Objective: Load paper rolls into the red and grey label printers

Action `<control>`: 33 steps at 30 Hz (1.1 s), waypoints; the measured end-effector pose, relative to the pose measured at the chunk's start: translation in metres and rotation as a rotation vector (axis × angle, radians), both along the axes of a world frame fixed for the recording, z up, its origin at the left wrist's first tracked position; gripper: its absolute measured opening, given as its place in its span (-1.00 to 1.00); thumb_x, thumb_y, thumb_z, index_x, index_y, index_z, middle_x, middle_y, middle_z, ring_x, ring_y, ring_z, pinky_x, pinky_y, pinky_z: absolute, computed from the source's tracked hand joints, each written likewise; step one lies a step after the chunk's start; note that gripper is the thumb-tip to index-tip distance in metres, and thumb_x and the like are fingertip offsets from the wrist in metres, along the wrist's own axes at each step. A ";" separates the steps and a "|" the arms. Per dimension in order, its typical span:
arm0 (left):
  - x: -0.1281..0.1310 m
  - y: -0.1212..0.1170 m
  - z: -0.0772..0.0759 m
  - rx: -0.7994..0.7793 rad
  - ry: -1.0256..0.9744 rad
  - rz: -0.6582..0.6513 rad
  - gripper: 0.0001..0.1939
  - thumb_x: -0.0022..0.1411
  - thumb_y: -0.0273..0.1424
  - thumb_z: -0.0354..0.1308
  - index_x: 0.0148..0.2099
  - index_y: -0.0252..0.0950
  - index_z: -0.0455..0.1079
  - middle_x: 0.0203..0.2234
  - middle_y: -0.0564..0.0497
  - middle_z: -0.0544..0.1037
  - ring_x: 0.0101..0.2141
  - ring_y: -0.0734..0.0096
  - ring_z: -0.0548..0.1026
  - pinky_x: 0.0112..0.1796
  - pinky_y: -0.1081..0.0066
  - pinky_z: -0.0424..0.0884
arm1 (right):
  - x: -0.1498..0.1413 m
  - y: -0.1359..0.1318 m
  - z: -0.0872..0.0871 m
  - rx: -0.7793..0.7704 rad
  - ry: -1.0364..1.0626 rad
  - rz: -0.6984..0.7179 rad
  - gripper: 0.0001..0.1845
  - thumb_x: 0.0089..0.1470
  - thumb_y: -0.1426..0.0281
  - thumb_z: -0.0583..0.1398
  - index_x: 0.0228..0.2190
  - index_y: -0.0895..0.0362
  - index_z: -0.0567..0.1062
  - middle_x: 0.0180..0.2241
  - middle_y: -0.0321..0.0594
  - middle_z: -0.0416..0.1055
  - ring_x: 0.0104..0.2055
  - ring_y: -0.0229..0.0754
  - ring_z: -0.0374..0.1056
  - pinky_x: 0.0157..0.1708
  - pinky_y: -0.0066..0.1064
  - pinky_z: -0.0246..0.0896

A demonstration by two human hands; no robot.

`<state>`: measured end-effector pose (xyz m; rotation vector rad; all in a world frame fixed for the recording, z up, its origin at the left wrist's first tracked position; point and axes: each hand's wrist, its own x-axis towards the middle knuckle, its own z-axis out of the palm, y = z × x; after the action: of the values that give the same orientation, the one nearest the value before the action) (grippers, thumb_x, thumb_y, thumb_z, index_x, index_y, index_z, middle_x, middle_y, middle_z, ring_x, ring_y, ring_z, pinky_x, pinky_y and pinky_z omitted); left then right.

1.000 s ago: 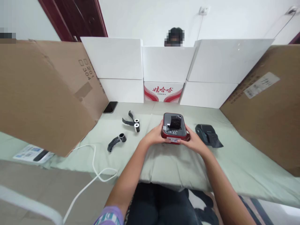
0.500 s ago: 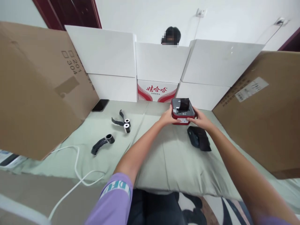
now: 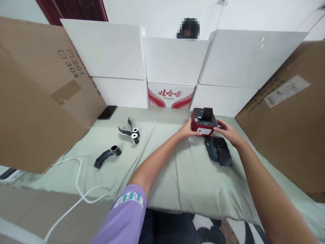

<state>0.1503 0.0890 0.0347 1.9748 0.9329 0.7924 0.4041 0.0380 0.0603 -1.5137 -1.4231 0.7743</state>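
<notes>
A red and black label printer (image 3: 204,122), with a dark strip sticking out of its top, stands at the back of the bed-like surface, right of the middle. My left hand (image 3: 186,130) is closed around its left side, the thumb along the lower front edge. At the printer's right front corner, my right hand (image 3: 227,131) grips with thumb and fingers; some fingertips are hidden behind it. Just in front lies a smaller dark portable printer (image 3: 212,149), a black strip (image 3: 224,156) hanging from it.
Several black rolls with loose tails, including a nearer roll (image 3: 115,150) and a white-cored roll (image 3: 135,138), lie at left. A phone (image 3: 108,112) is behind them. White boxes (image 3: 175,61) and brown cardboard (image 3: 38,101) wall the surface. A white cable (image 3: 80,179) loops front left.
The view has shifted slightly. The red and black printer has been moved a little to the right, closer to the portable printer, with both hands still on it.
</notes>
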 end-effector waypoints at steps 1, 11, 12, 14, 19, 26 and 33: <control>-0.001 -0.014 -0.005 -0.012 0.033 0.076 0.24 -0.02 0.06 0.41 0.49 -0.29 -0.16 0.38 -0.32 0.21 0.34 -0.13 0.25 0.25 0.07 0.29 | 0.004 -0.009 -0.003 -0.036 0.024 -0.078 -0.34 -0.06 0.09 0.40 0.08 0.00 0.52 0.21 -0.09 0.44 0.27 0.16 0.33 0.30 0.05 0.21; 0.018 -0.108 -0.032 0.219 0.285 -0.195 -0.01 0.20 -0.09 0.32 0.49 -0.29 -0.06 0.44 -0.16 0.07 0.41 0.13 0.13 0.41 0.03 -0.06 | -0.010 -0.097 -0.051 -0.131 0.516 -0.279 -0.56 0.12 0.00 0.19 -0.09 -0.04 0.61 0.08 -0.19 0.57 0.23 0.09 0.40 0.20 -0.02 0.36; 0.017 -0.107 -0.031 0.207 0.283 -0.209 0.00 0.20 -0.11 0.32 0.50 -0.30 -0.08 0.44 -0.17 0.06 0.40 0.15 0.14 0.41 0.03 -0.07 | -0.018 -0.100 -0.050 -0.104 0.516 -0.290 -0.55 0.09 0.01 0.23 -0.07 -0.03 0.61 0.07 -0.19 0.57 0.23 0.09 0.40 0.20 -0.03 0.36; 0.005 -0.107 -0.027 0.176 0.257 -0.187 0.00 0.20 -0.14 0.35 0.50 -0.28 -0.08 0.43 -0.18 0.08 0.39 0.15 0.17 0.40 0.06 -0.02 | -0.037 -0.104 -0.047 -0.045 0.505 -0.281 -0.49 0.03 0.04 0.29 -0.02 -0.01 0.59 0.09 -0.19 0.55 0.24 0.10 0.39 0.22 -0.03 0.34; -0.080 -0.108 -0.014 0.183 0.120 -0.125 -0.05 0.15 -0.09 0.37 0.48 -0.07 0.04 0.40 -0.06 0.17 0.38 0.19 0.19 0.41 0.14 -0.06 | -0.110 -0.100 -0.041 0.034 0.456 -0.079 -0.39 0.14 0.02 0.24 0.16 -0.04 0.48 0.24 -0.22 0.40 0.34 0.08 0.27 0.32 -0.02 0.19; -0.174 -0.081 -0.018 0.040 0.133 0.018 0.00 -0.03 -0.19 0.50 0.42 -0.08 0.18 0.36 -0.08 0.25 0.38 0.13 0.18 0.41 0.05 -0.14 | -0.207 -0.046 -0.071 0.004 0.395 -0.069 -0.24 0.17 -0.06 0.13 0.29 0.00 0.33 0.33 -0.18 0.28 0.39 0.08 0.18 0.37 0.05 0.07; -0.184 -0.075 -0.027 0.024 0.212 0.023 -0.06 0.00 -0.13 0.46 0.40 -0.09 0.23 0.31 -0.07 0.33 0.37 0.09 0.22 0.41 0.04 -0.16 | -0.220 -0.039 -0.086 0.021 0.307 -0.063 -0.17 0.17 -0.12 0.08 0.33 0.03 0.26 0.39 -0.19 0.17 0.45 0.02 0.04 0.44 0.01 -0.14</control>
<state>-0.0339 0.0137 0.0078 2.1022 1.0748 0.6171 0.1846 -0.0015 -0.0258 -1.3502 -1.1468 0.9066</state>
